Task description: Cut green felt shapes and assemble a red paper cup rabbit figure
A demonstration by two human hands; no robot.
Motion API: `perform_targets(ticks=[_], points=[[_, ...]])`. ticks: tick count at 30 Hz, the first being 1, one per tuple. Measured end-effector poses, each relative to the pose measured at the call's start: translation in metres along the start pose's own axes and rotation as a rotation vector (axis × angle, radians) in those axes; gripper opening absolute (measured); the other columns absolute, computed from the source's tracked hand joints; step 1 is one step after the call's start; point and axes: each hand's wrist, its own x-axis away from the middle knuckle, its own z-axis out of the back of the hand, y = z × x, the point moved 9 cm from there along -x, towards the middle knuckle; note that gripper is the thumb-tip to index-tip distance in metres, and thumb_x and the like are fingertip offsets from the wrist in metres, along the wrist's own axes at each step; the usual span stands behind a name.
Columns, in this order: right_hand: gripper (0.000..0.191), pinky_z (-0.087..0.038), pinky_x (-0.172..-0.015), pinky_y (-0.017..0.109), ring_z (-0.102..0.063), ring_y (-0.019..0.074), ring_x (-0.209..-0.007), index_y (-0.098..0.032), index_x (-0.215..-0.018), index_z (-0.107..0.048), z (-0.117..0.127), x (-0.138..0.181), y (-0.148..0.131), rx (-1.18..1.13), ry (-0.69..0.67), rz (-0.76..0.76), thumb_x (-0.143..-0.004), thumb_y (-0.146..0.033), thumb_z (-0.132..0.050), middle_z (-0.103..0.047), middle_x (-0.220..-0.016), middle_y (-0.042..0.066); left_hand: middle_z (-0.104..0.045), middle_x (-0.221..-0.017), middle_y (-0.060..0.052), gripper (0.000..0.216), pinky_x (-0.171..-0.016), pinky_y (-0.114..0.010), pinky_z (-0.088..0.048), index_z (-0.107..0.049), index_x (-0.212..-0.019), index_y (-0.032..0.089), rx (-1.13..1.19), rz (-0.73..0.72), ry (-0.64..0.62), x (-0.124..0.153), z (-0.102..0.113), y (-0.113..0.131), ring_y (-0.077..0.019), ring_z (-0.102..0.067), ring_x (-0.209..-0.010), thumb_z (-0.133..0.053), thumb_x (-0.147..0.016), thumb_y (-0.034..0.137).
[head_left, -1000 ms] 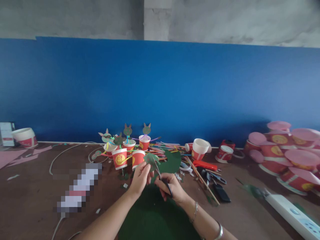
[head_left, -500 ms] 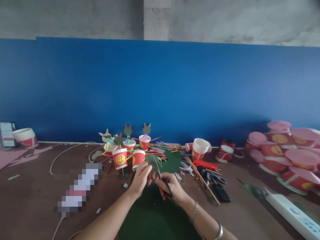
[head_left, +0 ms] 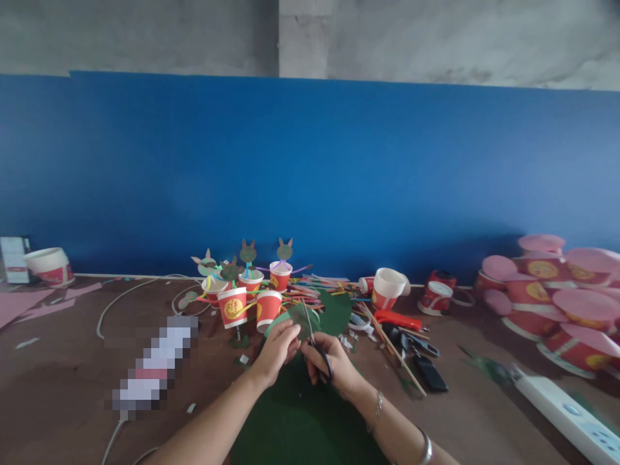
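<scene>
Between the fingers of my left hand (head_left: pixel 278 347) is a piece of green paper (head_left: pixel 285 316), pinched near its lower edge. My right hand (head_left: pixel 332 361) grips a pair of scissors (head_left: pixel 320 354) by the dark handles, and the thin blades point up and away across the paper. Both hands are close together over a large dark green sheet (head_left: pixel 300 413) on the table. Just beyond them stand red paper cups (head_left: pixel 268 309), some bearing green paper animal heads (head_left: pixel 285 249) on coloured stems. A green cut sheet (head_left: pixel 336 311) lies right behind the scissors.
Coloured sticks (head_left: pixel 324 284) lie behind the cups. To the right are a white cup (head_left: pixel 387 287), a red tool (head_left: pixel 397 319), wooden sticks (head_left: pixel 397 355) and black keys (head_left: pixel 429 371). Pink-topped cups (head_left: pixel 542 290) are piled far right, near a white power strip (head_left: pixel 566 410). A cable (head_left: pixel 104 316) curves at left.
The green paper has turned in my left hand and now shows a wider, rounded edge to the left. The scissor blades stand closer together and more upright.
</scene>
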Motion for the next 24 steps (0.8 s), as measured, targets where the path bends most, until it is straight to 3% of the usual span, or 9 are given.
perform_targets(ticks=[14, 24], points=[[0.035, -0.022, -0.027, 0.014, -0.04, 0.0055, -0.027, -0.015, -0.067, -0.051, 0.007, -0.002, 0.005, 0.029, 0.048, -0.028, -0.067, -0.048, -0.064, -0.049, -0.037, -0.006, -0.02, -0.043, 0.013, 0.042, -0.037, -0.017, -0.006, -0.027, -0.059, 0.02, 0.029, 0.063, -0.073, 0.002, -0.006, -0.002, -0.0016, -0.012, -0.037, -0.063, -0.064, 0.042], [0.033, -0.016, -0.023, 0.014, -0.037, 0.0045, -0.025, -0.016, -0.062, -0.05, 0.019, -0.003, 0.006, 0.07, 0.158, -0.106, -0.068, -0.045, -0.062, -0.046, -0.037, -0.007, -0.031, -0.041, 0.011, 0.034, -0.033, -0.017, -0.016, -0.031, -0.059, 0.021, -0.061, -0.073, 0.004, -0.006, 0.005, 0.001, -0.0041, -0.025, -0.034, -0.055, -0.073, 0.04]])
